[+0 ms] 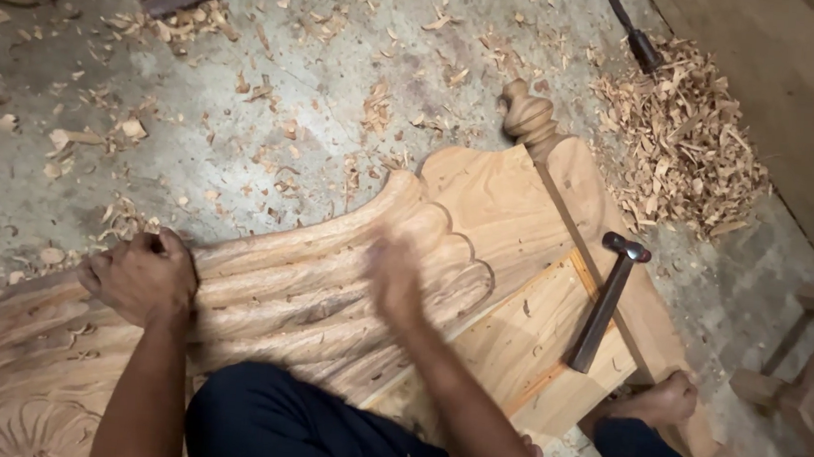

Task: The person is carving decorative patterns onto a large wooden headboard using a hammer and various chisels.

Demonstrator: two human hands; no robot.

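A large carved wooden panel (485, 205) with long fluted ridges lies flat on the floor under me. My left hand (141, 277) rests fisted on the panel's upper edge at the left, and whether it holds anything is hidden. My right hand (394, 280) is motion-blurred over the fluted carving in the middle, fingers apart, with nothing visible in it. A dark metal hammer (605, 304) lies on the flat part of the panel to the right of my right hand, untouched. A turned finial (528, 116) tops the panel's post.
Wood chips cover the concrete floor (244, 103), with a big pile of shavings (685, 138) at the upper right. My bare foot (664, 401) rests on the panel's lower right. A wooden frame piece (812, 381) stands at the right edge. A dark tool handle (641, 46) lies near the pile.
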